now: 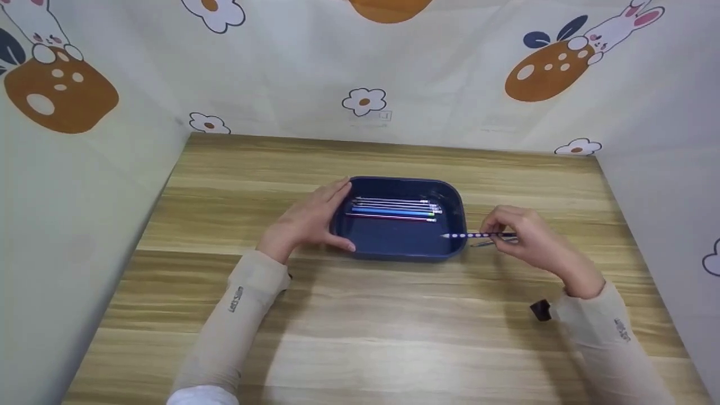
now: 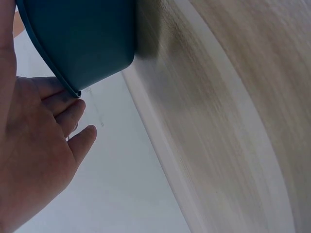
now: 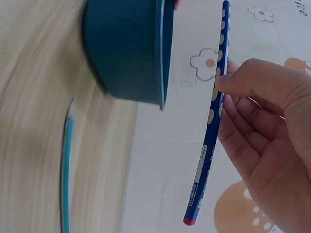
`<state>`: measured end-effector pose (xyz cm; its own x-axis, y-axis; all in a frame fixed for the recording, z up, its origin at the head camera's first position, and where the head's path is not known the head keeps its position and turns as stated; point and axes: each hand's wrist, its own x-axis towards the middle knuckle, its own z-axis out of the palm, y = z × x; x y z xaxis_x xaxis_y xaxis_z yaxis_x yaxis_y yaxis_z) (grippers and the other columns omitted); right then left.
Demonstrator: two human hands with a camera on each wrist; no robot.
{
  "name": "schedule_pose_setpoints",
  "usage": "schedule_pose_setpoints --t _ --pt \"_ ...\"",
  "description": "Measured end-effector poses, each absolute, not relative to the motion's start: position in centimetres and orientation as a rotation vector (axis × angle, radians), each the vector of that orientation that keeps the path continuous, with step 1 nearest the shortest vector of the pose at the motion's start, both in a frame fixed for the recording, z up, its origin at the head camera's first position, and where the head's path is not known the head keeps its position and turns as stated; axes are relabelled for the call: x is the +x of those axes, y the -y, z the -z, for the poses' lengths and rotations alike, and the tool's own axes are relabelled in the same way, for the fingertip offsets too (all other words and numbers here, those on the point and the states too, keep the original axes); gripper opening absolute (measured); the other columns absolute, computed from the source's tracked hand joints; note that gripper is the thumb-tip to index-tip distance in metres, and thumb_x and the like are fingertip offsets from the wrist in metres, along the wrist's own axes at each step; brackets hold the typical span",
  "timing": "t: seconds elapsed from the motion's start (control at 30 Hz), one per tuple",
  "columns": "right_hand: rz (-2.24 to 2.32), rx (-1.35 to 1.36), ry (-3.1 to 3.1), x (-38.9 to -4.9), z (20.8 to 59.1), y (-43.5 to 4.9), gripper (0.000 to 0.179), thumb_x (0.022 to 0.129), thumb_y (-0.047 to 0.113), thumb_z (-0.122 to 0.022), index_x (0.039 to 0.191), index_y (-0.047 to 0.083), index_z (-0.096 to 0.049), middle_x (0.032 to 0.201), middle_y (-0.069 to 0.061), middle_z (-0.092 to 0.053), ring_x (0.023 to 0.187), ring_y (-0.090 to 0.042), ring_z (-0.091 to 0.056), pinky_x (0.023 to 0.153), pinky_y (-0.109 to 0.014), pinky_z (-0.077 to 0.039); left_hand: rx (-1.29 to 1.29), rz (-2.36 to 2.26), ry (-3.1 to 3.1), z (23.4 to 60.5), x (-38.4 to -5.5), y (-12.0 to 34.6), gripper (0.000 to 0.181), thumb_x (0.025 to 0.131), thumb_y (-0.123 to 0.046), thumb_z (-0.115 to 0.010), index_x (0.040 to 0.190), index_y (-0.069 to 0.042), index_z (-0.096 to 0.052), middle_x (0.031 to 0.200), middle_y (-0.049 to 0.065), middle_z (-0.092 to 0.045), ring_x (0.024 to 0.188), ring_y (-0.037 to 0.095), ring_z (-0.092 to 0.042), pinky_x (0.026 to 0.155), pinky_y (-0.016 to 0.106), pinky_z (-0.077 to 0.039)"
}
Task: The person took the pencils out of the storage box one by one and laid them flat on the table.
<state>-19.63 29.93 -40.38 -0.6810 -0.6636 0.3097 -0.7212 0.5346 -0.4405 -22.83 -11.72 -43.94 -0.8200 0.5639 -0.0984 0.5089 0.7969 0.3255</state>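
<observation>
A dark blue rectangular tray (image 1: 394,254) stands on the wooden table, with several pencils (image 1: 394,209) lying side by side in its far half. My left hand (image 1: 306,222) rests along the tray's left end, fingers at the far corner and thumb at the near one. In the left wrist view its fingertips touch the rim. My right hand (image 1: 526,233) pinches a blue pencil (image 3: 214,111) with pale dots and a red end between thumb and fingers. Its sharpened tip reaches over the tray's right rim. Below it a teal pencil (image 3: 67,170) lies on the table, right of the tray.
The wood-grain table (image 1: 382,337) is bordered by pale curtains (image 1: 450,84) with rabbits, orange fruit and flowers at the back and both sides. A small black piece (image 1: 540,310) sticks out by the right sleeve's cuff.
</observation>
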Motion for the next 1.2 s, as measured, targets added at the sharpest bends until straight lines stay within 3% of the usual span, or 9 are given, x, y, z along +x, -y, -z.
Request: schedule_pose_setpoints --t 0.13,0.3,0.53,0.77,1.2 --pt "-0.853 1.185 2.666 -19.2 40.9 -31.6 0.026 0.070 -0.012 -0.067 0.087 0.008 -0.065 0.086 0.002 -0.066 0.073 -0.012 -0.060 0.068 -0.010 -0.048 0.864 -0.397 -2.808 43.9 -22.9 11.8 0.130 0.058 -0.081 -0.063 0.152 -0.010 -0.008 0.159 0.007 -0.006 0.146 0.024 -0.008 0.119 0.042 -0.015" --pt "-0.879 1.097 2.773 -18.7 41.6 -33.5 0.028 0.071 -0.012 -0.070 0.087 0.010 -0.066 0.085 0.004 -0.066 0.074 -0.007 -0.059 0.066 -0.016 -0.051 0.843 -0.402 -2.807 44.0 -22.9 11.7 0.130 0.058 -0.080 -0.064 0.153 -0.011 -0.008 0.159 0.005 -0.005 0.146 0.025 -0.009 0.119 0.042 -0.016" --pt "-0.915 1.008 2.871 -18.6 43.1 -35.8 0.030 0.070 -0.015 -0.069 0.087 0.009 -0.065 0.085 0.005 -0.065 0.074 -0.011 -0.061 0.067 -0.017 -0.052 0.822 -0.428 -2.802 44.0 -22.7 11.7 0.129 0.058 -0.078 -0.066 0.153 -0.013 -0.008 0.160 0.003 -0.004 0.146 0.023 -0.009 0.119 0.042 -0.015" --pt "-0.910 0.951 2.982 -18.9 44.6 -37.0 0.029 0.070 -0.013 -0.069 0.086 0.010 -0.066 0.083 0.005 -0.064 0.076 -0.004 -0.058 0.068 -0.021 -0.054 0.827 -0.421 -2.799 43.9 -22.8 11.7 0.128 0.059 -0.078 -0.066 0.153 -0.013 -0.007 0.160 0.003 -0.003 0.146 0.024 -0.008 0.118 0.044 -0.015" --pt "-0.861 0.890 3.186 -19.6 46.5 -37.5 0.020 0.076 -0.007 -0.068 0.086 0.011 -0.066 0.085 0.000 -0.065 0.078 -0.013 -0.061 0.066 -0.021 -0.052 0.805 -0.422 -2.780 43.8 -22.8 11.6 0.130 0.058 -0.079 -0.065 0.153 -0.013 -0.006 0.160 0.003 -0.003 0.146 0.022 -0.008 0.119 0.041 -0.016"
